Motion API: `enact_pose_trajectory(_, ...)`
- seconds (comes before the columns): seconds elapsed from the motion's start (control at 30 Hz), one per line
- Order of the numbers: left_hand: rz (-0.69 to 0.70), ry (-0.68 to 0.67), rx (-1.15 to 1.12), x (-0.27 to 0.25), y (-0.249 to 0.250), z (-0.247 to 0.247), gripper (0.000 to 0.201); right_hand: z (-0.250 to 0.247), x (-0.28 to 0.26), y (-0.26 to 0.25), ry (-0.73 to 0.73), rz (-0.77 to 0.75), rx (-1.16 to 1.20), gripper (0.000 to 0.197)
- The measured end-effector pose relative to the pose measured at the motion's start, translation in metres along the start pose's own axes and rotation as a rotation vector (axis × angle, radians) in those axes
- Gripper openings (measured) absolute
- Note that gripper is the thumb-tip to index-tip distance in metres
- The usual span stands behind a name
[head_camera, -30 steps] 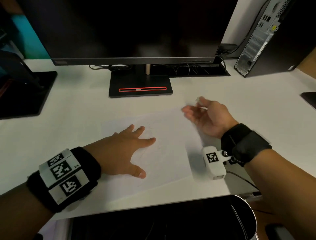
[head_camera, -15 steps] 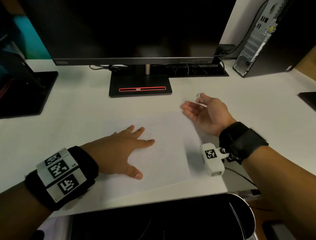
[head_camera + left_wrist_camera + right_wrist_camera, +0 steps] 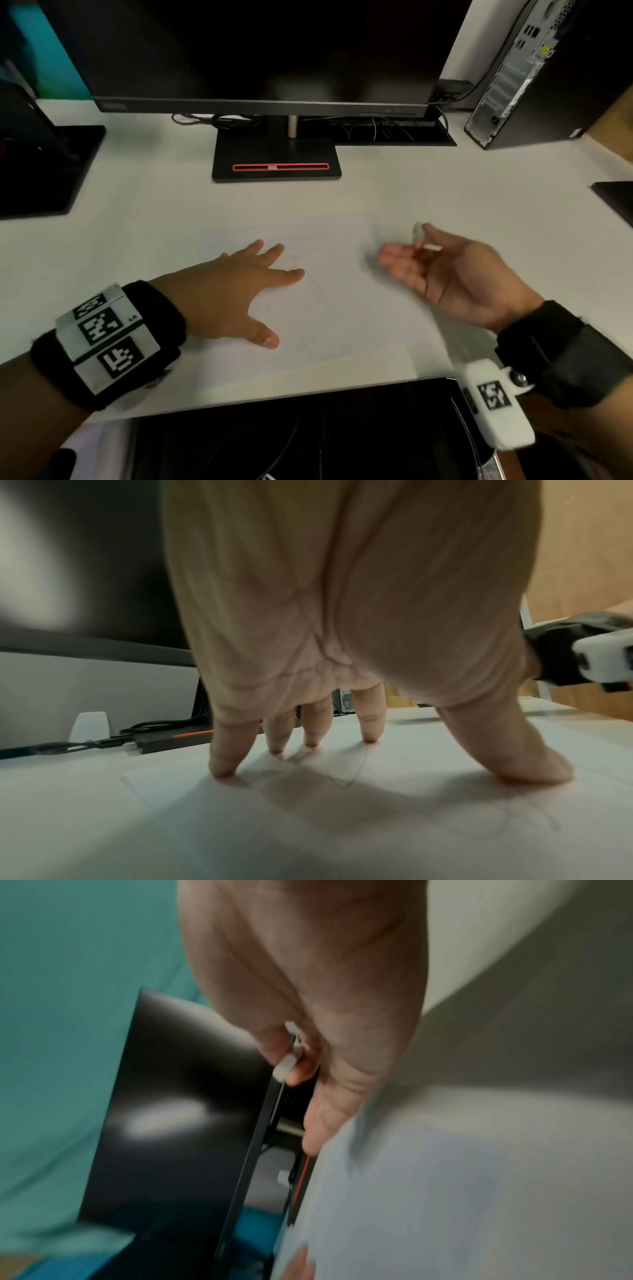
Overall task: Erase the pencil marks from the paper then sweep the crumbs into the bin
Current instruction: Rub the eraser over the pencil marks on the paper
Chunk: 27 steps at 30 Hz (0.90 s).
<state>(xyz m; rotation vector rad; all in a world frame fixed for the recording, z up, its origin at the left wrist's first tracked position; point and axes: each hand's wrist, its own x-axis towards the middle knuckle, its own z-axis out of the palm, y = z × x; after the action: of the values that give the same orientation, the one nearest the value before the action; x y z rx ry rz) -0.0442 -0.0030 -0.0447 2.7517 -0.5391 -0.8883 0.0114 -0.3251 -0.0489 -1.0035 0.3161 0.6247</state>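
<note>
A white sheet of paper (image 3: 342, 308) with faint pencil lines (image 3: 352, 775) lies on the white desk. My left hand (image 3: 236, 291) presses flat on its left part, fingers spread and straight, fingertips (image 3: 222, 772) on the sheet. My right hand (image 3: 445, 270) hovers edge-down over the paper's right side, palm facing left. It pinches a small white eraser (image 3: 418, 231) between thumb and forefinger, also seen in the right wrist view as the eraser (image 3: 287, 1061). The other fingers are loosely extended. A black bin (image 3: 308, 442) sits below the desk's front edge.
A monitor on a black stand (image 3: 275, 161) fills the back of the desk. A second stand base (image 3: 44, 171) is at the left, a computer tower (image 3: 534, 75) at the back right, and a dark object (image 3: 616, 198) at the right edge.
My right hand has swept toward me along the paper's right side, still pinching the eraser. The left hand has stayed pressed on the sheet.
</note>
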Motion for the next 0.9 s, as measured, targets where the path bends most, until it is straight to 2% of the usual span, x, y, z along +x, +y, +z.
enact_pose_trajectory(0.07,-0.002,-0.002,0.004,0.000,0.000,0.000,0.102,0.005,-0.007,0.017,-0.103,0.174,-0.210,0.027)
enact_pose_trajectory(0.1,-0.004,-0.004,0.009,0.000,0.001,0.000,0.102,0.005,-0.006,0.019,-0.090,0.196,-0.243,0.026)
enact_pose_trajectory(0.13,-0.007,-0.005,0.012,-0.001,0.001,0.000,0.103,0.004,-0.002,0.016,-0.035,0.161,-0.212,0.025)
enact_pose_trajectory(0.23,-0.013,-0.004,0.009,-0.004,0.001,0.003,0.103,0.005,0.010,-0.006,0.179,-0.102,0.002,0.027)
enact_pose_trajectory(0.27,-0.012,-0.003,0.008,-0.004,0.000,0.003,0.103,0.007,0.009,-0.009,0.187,-0.138,0.036,0.028)
enact_pose_trajectory(0.3,-0.012,0.000,0.004,-0.004,-0.001,0.004,0.103,0.011,0.005,-0.006,0.133,-0.114,0.028,0.028)
enact_pose_trajectory(0.33,-0.014,0.000,-0.001,-0.004,-0.003,0.004,0.103,0.015,-0.002,0.001,0.034,-0.028,-0.014,0.027)
enact_pose_trajectory(0.43,-0.012,0.004,-0.004,-0.004,-0.004,0.005,0.103,0.017,-0.025,0.028,-0.279,0.298,-0.329,0.017)
enact_pose_trajectory(0.47,-0.011,0.004,-0.003,-0.004,-0.004,0.005,0.103,0.013,-0.026,0.028,-0.271,0.332,-0.379,0.018)
enact_pose_trajectory(0.5,-0.011,0.001,-0.003,-0.005,-0.004,0.005,0.103,0.007,-0.022,0.023,-0.170,0.302,-0.348,0.021)
enact_pose_trajectory(0.6,-0.011,0.000,-0.007,-0.005,-0.005,0.006,0.104,-0.008,-0.010,-0.005,0.207,-0.022,-0.124,0.020)
enact_pose_trajectory(0.63,-0.010,0.002,-0.006,-0.005,-0.005,0.005,0.104,-0.009,-0.012,-0.009,0.223,-0.095,-0.098,0.021)
enact_pose_trajectory(0.67,-0.012,0.004,-0.004,-0.005,-0.004,0.005,0.104,-0.007,-0.017,-0.008,0.188,-0.105,-0.101,0.022)
enact_pose_trajectory(0.77,-0.014,0.000,-0.006,-0.006,-0.002,0.004,0.103,0.004,-0.035,0.017,-0.102,0.187,-0.286,0.019)
enact_pose_trajectory(0.8,-0.013,0.001,-0.004,-0.006,-0.002,0.004,0.103,0.004,-0.037,0.022,-0.149,0.248,-0.371,0.020)
enact_pose_trajectory(0.83,-0.015,0.001,-0.005,-0.007,-0.002,0.003,0.103,0.002,-0.034,0.021,-0.114,0.255,-0.382,0.023)
enact_pose_trajectory(0.9,-0.020,0.000,-0.012,-0.008,-0.001,0.004,0.103,0.000,-0.020,0.010,0.107,0.073,-0.226,0.027)
